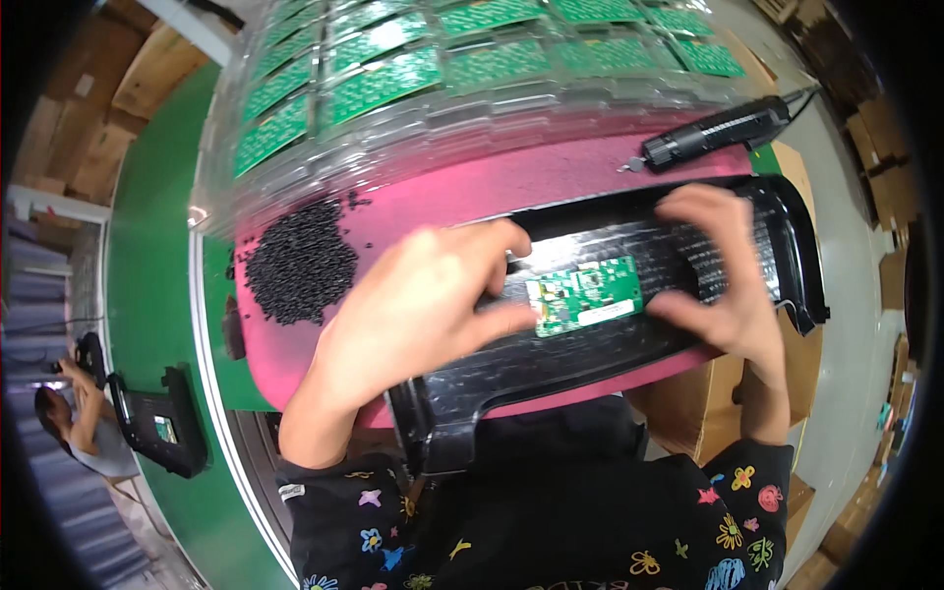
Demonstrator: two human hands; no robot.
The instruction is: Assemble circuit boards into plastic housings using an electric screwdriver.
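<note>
Circuit board (590,298), green and rectangular, lies inside a long black plastic housing (531,379) on a pink mat (433,197) in the head view. The left hand (418,290) and right hand (737,285) flank its short ends, each with thumb and fingers apart; whether either touches it, I cannot tell. A heap of small black pieces (300,264) sits to the left, a black power screwdriver (710,133) at upper right.
</note>
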